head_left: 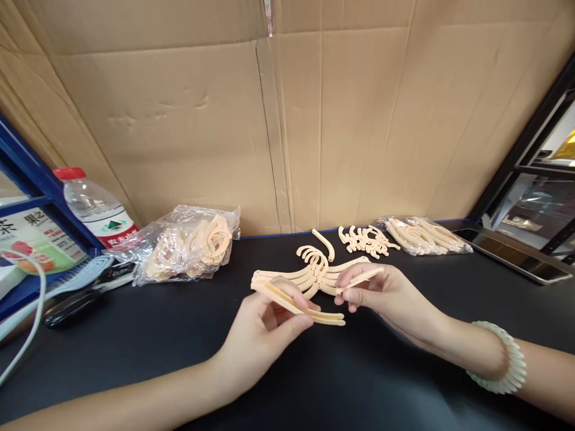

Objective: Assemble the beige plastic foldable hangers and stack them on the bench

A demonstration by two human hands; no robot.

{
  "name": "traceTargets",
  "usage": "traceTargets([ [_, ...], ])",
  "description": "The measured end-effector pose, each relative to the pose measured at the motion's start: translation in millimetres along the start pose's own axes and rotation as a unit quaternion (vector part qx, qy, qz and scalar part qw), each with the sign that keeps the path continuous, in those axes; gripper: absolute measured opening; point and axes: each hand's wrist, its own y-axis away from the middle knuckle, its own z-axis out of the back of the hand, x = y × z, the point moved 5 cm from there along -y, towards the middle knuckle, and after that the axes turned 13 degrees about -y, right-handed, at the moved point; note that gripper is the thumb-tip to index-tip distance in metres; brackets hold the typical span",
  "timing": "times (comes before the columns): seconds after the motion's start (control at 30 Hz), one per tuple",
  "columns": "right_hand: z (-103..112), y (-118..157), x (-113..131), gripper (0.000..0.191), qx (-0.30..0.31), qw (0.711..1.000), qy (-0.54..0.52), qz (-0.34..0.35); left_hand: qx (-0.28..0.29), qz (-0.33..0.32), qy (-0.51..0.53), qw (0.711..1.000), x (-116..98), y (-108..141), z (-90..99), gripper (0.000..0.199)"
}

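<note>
My left hand [265, 335] is closed around beige hangers [330, 318], long curved pieces lying side by side with their ends pointing right. A thin beige piece [362, 278] is pinched between the thumb and fingers of my right hand [381, 293]. Just behind both hands, a fanned stack of beige hangers [287, 275] rests on the black table [157, 347], its hooks curling up to the left. One loose curved piece [324, 244] lies behind that stack. Farther back is a small pile of hook-shaped pieces [366, 240].
Plastic bags of beige parts stand at the back left [188, 245] and back right [424, 234]. At left are a red-capped bottle [96, 206], a blue brush [85, 275] and a white cable [41, 299]. A dark phone [516, 254] lies at right, before a cardboard wall [359, 120].
</note>
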Motion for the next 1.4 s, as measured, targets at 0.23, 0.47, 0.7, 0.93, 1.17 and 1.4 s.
traceTargets([
  [0.23, 0.5, 1.9, -6.2, 0.015, 0.010, 1.000, 0.001, -0.029, -0.063, -0.035, -0.069, 0.995, -2.2, 11.1, -0.5, 0.006],
  [0.47, -6.2, 9.6, -21.6, 0.022, 0.041, 0.983, -0.069, -0.165, -0.084, -0.047, -0.079, 0.992, -2.9, 6.5, 0.1, 0.007],
  [0.7, -8.9, 12.7, -19.2, 0.022, 0.044, 0.981, -0.071, -0.175, -0.096, -0.079, -0.098, 0.987, -7.3, 8.6, 0.2, 0.011],
  [0.93, -10.1, 12.4, -18.5, 0.020, 0.041, 0.980, -0.079, -0.180, -0.088, -0.115, -0.142, 0.979, -6.8, 12.5, -0.4, 0.016],
  [1.17, -9.6, 11.1, -19.3, 0.019, 0.037, 0.984, -0.066, -0.161, -0.085, -0.136, -0.162, 0.974, -8.8, 13.2, -0.7, 0.018],
  [1.4, -11.8, 10.3, -14.6, 0.020, 0.030, 0.991, -0.036, -0.126, -0.074, -0.131, -0.151, 0.977, -7.8, 11.8, -1.4, 0.017],
])
